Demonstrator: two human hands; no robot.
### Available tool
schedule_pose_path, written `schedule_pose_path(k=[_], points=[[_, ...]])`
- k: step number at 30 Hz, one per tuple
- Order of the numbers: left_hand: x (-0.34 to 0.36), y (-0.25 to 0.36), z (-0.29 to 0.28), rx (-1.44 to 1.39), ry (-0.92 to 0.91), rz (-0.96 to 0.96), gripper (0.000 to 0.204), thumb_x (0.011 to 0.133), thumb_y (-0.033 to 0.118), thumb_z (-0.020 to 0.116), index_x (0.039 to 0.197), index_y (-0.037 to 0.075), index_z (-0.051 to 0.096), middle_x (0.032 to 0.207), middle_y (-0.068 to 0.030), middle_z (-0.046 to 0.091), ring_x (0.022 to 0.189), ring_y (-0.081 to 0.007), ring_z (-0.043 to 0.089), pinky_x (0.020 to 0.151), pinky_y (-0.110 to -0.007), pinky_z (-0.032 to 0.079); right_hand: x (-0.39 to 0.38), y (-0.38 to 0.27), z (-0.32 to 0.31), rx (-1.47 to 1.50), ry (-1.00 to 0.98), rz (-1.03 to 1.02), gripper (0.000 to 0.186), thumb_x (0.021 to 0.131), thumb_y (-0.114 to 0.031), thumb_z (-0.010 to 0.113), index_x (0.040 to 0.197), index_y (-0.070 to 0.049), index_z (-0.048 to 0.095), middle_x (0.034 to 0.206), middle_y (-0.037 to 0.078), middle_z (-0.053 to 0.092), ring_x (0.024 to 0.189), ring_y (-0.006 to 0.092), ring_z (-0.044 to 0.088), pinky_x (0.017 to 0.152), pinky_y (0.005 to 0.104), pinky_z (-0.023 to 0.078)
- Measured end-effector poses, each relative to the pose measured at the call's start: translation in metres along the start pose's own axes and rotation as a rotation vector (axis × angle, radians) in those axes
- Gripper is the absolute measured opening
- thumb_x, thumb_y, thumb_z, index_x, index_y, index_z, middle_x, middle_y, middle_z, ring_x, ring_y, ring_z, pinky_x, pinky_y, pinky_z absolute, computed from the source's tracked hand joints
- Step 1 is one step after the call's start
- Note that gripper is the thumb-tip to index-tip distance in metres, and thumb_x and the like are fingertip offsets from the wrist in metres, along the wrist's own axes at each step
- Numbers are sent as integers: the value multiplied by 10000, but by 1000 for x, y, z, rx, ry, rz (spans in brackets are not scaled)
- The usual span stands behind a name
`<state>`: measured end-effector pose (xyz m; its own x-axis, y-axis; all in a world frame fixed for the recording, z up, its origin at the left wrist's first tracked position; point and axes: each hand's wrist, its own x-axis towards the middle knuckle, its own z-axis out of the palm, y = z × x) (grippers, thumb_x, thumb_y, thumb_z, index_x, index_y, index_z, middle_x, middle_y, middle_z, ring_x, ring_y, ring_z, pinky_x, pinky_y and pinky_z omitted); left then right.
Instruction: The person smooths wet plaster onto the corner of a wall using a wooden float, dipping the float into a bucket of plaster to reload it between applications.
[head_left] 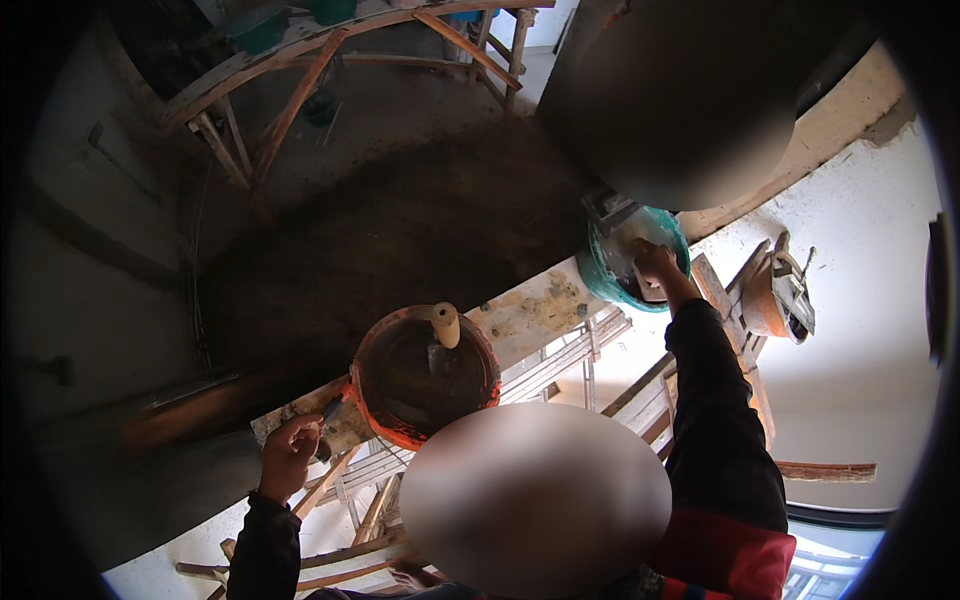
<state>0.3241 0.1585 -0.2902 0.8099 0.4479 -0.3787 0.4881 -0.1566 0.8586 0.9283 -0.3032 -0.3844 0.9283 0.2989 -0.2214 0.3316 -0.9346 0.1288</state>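
My right hand (pixel 655 262) reaches into a teal bucket (pixel 683 235) at the right end of the plank. Its fingers are closed around something pale that I cannot make out. A dark flat tool (pixel 608 210) rests on that bucket's far left rim. My left hand (pixel 288 455) is closed in a pinch beside the orange bucket (pixel 365 420), near a thin dark piece at the rim; what it holds is too small to name. Grey-brown mortar (pixel 400 385) lies in the orange bucket. In it stands a trowel (pixel 446 325), its pale wooden handle upward.
Both buckets stand on a narrow, stained plank (pixel 535 312), with wooden scaffolding below it. At the far left is a wooden trestle platform (pixel 330 35) carrying green basins (pixel 258 30). Another orange bucket (pixel 765 300) with tools sits at the right, by a white wall (pixel 860 230).
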Motion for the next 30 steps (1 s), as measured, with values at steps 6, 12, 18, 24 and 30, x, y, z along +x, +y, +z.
schedule_pose_path(k=[6, 12, 18, 24, 30], points=[[-10, -10, -4, -28, 20, -23, 264, 950, 87, 599, 1202, 10, 613, 1050, -74, 684, 916, -112, 626, 839, -277, 497, -11, -47, 13, 132, -147, 198, 808, 813, -408, 671, 1518, -296, 293, 1427, 280, 455, 1345, 528, 362, 1089, 515, 383], [-9, -14, -3, -77, 4, -38, 258, 970, 123, 601, 1204, 14, 608, 1069, -78, 682, 937, -118, 633, 858, -283, 501, 7, -46, -11, 537, -266, 245, 722, 851, -353, 664, 1472, -136, 365, 1432, 250, 458, 1300, 481, 441, 1049, 503, 422], [-17, -25, -5, -30, 38, -31, 242, 972, 128, 593, 1191, 31, 625, 1045, -79, 698, 927, -126, 650, 844, -292, 515, -16, -37, -41, 807, -269, 389, 567, 961, -362, 594, 1416, -49, 465, 1319, 193, 594, 1179, 381, 583, 958, 513, 468], [-8, -23, -1, 8, 5, -22, 252, 971, 140, 597, 1198, 35, 631, 1028, -79, 705, 901, -122, 653, 828, -296, 520, -11, -11, 3, 114, -94, 369, 538, 990, -445, 470, 1317, -28, 564, 1350, 212, 568, 1247, 403, 542, 1041, 460, 430], [-6, -22, -1, 48, -15, -26, 267, 977, 165, 602, 1211, 41, 631, 1032, -86, 709, 889, -123, 651, 820, -298, 520, -20, -56, -3, -119, -310, 45, 540, 918, -409, 538, 1241, 19, 608, 1302, 268, 575, 1228, 377, 564, 1016, 470, 456]])
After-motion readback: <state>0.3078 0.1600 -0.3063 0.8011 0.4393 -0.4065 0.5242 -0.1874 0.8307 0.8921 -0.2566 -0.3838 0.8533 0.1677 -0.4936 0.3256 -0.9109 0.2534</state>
